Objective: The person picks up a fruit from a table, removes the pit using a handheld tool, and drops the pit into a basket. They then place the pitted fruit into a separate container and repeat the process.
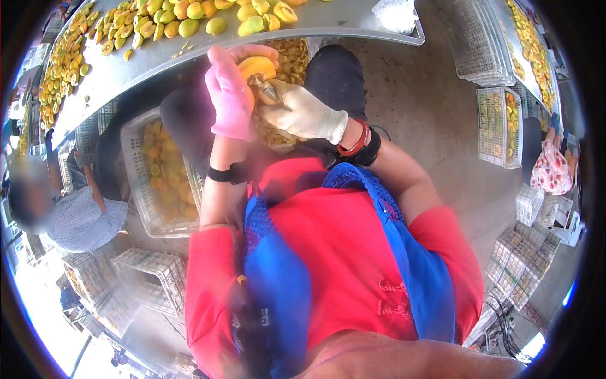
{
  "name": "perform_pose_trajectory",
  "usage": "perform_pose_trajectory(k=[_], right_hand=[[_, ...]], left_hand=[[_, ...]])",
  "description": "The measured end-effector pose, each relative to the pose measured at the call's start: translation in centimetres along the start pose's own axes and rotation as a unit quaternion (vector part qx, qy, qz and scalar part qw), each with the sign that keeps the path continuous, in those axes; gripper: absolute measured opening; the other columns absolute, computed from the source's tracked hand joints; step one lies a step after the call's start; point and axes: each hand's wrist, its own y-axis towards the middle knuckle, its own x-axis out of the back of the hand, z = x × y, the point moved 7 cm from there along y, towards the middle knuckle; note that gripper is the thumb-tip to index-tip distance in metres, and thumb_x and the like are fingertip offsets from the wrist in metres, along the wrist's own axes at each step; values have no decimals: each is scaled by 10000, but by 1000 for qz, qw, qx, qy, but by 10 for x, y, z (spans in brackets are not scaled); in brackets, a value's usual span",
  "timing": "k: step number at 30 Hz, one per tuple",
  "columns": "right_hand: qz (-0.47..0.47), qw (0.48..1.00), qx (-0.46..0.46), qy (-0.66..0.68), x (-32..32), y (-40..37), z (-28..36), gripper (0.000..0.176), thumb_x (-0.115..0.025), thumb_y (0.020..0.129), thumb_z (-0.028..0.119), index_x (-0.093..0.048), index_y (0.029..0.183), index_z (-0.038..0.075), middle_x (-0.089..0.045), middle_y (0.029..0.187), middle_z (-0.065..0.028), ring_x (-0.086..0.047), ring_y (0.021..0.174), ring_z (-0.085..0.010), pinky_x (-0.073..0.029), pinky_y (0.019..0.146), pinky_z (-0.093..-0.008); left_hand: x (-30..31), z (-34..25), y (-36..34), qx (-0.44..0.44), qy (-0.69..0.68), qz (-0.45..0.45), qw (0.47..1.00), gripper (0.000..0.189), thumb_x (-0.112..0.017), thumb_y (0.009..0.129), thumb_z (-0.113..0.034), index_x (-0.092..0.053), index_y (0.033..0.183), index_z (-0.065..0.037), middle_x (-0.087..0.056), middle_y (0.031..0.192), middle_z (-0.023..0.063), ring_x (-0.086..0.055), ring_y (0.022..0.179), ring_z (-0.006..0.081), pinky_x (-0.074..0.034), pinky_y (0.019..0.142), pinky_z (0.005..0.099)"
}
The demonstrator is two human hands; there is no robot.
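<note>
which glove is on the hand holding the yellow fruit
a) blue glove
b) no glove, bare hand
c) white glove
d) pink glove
d: the left hand, in a pink glove, cups the yellow fruit, while the white-gloved right hand holds a small metal tool against it.

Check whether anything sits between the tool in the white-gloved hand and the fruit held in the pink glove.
Nothing visible does. The metal tool in the right hand meets the yellow fruit directly on its lower side. The left hand grips only the fruit's top and left side.
</note>
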Motion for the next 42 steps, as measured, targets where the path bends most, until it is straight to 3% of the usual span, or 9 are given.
perform_pose_trajectory(k=[9, 15, 17, 20, 21, 28, 30, 38, 42], right_hand=[[173, 952, -191, 162, -21, -11, -23, 125, -553, 967, 139, -495, 1078, 126, -479, 702, 40, -433, 503, -60, -349, 443, -229], [138, 982, -129, 18, -18, -13, -54, 103, -573, 946, 164, -506, 993, 101, -490, 651, 10, -455, 477, -89, -361, 439, -274], [96, 985, -130, -64, -3, -16, -46, 151, -595, 939, 187, -547, 1010, 64, -551, 719, -36, -518, 597, -122, -426, 556, -307], [84, 973, -189, -106, 12, -21, -48, 229, -620, 940, 227, -573, 1046, 30, -600, 826, -82, -565, 774, -148, -478, 724, -336], [83, 971, -210, -80, 13, -21, -51, 233, -619, 942, 230, -569, 1047, 28, -597, 822, -89, -567, 771, -155, -480, 722, -341], [41, 981, -83, -171, 8, -2, -53, 304, -620, 923, 259, -540, 1002, -24, -646, 835, -245, -648, 780, -409, -494, 699, -451], [50, 976, -83, -193, 4, -1, -52, 338, -624, 918, 278, -520, 995, -34, -642, 865, -290, -638, 873, -476, -492, 722, -485], [31, 976, -130, -173, 10, -13, -54, 309, -622, 913, 250, -507, 987, -26, -645, 838, -281, -639, 837, -459, -498, 711, -473], [16, 976, -129, -177, 16, -13, -53, 295, -629, 909, 241, -519, 985, -22, -643, 854, -279, -635, 840, -456, -496, 719, -468]], left_hand=[[9, 6, -2, -77, 68, 92, 991, 750, -302, 1047, -567, -695, 924, 60, -715, 933, 128, -651, 814, 178, -522, 788, 293], [104, -30, -12, -62, 192, -177, 963, 828, -280, 1026, -624, -685, 956, 94, -718, 939, 188, -711, 824, 254, -572, 821, 325], [150, -61, -34, -115, 467, -229, 846, 596, -403, 1034, -516, -727, 1016, -16, -738, 938, 124, -699, 827, 204, -533, 760, 312], [251, -60, -55, 194, 706, -275, 624, 564, -494, 956, -572, -690, 1154, -81, -692, 1120, 153, -658, 1043, 314, -493, 905, 418], [282, -52, -63, 266, 684, -283, 618, 604, -493, 951, -589, -665, 1216, -75, -648, 1238, 154, -614, 1160, 322, -466, 975, 429], [203, -12, 43, 31, 580, -181, 794, 578, -625, 934, -436, -559, 1378, -73, -587, 1354, 164, -566, 1232, 327, -457, 1019, 413], [173, 21, 98, 43, 584, -99, 805, 614, -677, 919, -402, -527, 1391, -38, -554, 1385, 167, -630, 1117, 250, -544, 878, 356], [115, 130, 211, 99, 738, 51, 665, 648, -615, 905, -433, -410, 1495, -261, -501, 1451, 186, -492, 1326, 378, -427, 1071, 462], [137, 142, 224, 53, 629, 25, 775, 615, -662, 901, -388, -475, 1442, -163, -631, 1276, 152, -653, 1077, 313, -515, 940, 409]])
